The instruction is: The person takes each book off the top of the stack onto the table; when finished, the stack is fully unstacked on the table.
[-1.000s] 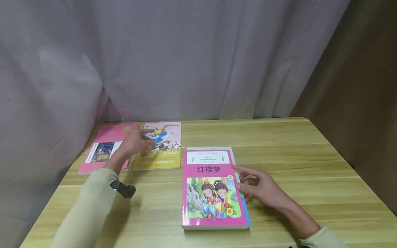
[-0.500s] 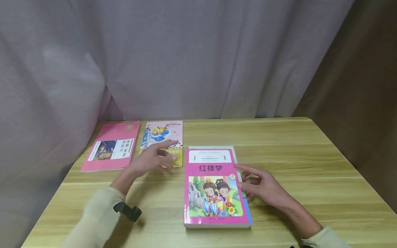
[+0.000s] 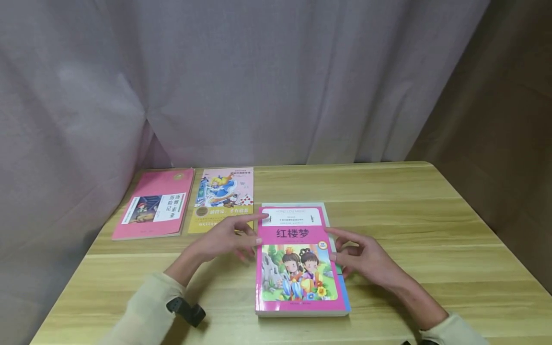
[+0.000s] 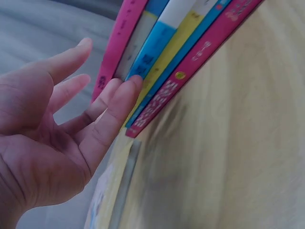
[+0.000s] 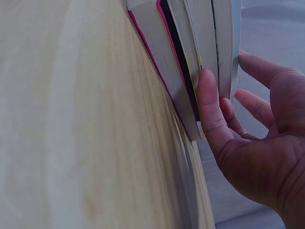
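A pink book [image 3: 297,268] with two cartoon figures lies on top of a stack of several books near the front middle of the table. In the left wrist view the coloured spines [image 4: 162,52] show, and the right wrist view shows the page edges [image 5: 200,47]. My left hand [image 3: 222,239] is at the stack's left side, index finger reaching over the top book's edge, other fingertips right at the spines. At the opposite side, my right hand [image 3: 366,261] touches the stack with fingers fairly straight, its index finger and thumb at the top book's edge.
On the wooden table [image 3: 409,206], at the back left, lie a pink book [image 3: 151,206] and a pink and yellow book [image 3: 224,191] side by side. A grey curtain [image 3: 258,86] hangs behind the table, with a brown one [image 3: 496,120] at the right.
My left hand has moved from above the books at the back left, rightward and nearer, to the left side of the stack. My right hand has stayed at the stack's right side.
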A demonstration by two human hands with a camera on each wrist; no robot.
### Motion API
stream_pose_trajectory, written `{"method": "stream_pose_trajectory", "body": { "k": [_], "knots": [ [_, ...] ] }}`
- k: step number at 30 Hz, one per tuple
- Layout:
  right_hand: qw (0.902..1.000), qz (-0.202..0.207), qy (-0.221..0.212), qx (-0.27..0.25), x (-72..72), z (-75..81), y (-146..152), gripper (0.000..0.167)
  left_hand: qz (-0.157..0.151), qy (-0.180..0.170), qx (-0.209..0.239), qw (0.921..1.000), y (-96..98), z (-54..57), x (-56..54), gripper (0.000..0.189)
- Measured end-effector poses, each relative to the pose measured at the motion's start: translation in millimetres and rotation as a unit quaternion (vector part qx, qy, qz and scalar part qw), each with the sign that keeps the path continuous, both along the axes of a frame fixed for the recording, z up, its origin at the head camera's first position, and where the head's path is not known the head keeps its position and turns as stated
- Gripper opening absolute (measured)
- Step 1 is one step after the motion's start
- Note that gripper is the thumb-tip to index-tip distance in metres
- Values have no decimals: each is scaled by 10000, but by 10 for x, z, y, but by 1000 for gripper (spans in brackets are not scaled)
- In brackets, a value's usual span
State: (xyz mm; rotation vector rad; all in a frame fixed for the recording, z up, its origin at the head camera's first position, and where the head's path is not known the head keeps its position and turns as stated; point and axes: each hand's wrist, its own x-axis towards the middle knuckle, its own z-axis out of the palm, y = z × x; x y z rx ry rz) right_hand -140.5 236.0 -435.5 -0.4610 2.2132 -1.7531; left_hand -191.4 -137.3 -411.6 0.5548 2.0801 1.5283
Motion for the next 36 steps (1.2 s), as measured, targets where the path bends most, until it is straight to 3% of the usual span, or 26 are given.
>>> {"method": "stream_pose_trajectory", "body": {
  "k": [5,12,36],
  "knots": [
    [10000,-36,-71,42,-4,4,0,67,-36,-89,-55,9999,65,-50,60,68],
    [10000,16,-97,9,-12,10,22,67,187,-11,-180,9997,130,-37,105,70],
    [9997,80,-212,-1,-16,-12,67,66,391,-359,191,9984,126,-77,143,73]
  ]
}}
